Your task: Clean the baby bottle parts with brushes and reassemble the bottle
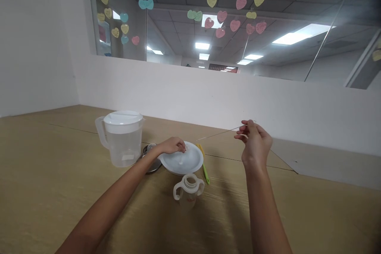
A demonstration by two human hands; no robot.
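Over the left part of a white bowl [190, 162], my left hand [172, 145] has its fingers closed around a small clear piece, too small to name. My right hand [256, 143] is raised to the right of the bowl and pinches one end of a thin wire-like stick [220, 132], whose far tip points left toward the bowl's back rim. A two-handled baby bottle [189, 194] without a lid stands upright in front of the bowl. Beside the bowl on the right lies a yellow and green brush-like tool [205, 170].
A lidded clear plastic pitcher [124, 143] stands at the left. Between it and the bowl, a dark metal tray [154, 166] lies partly behind my left forearm. A white wall [178, 95] with a window above closes off the table's back.
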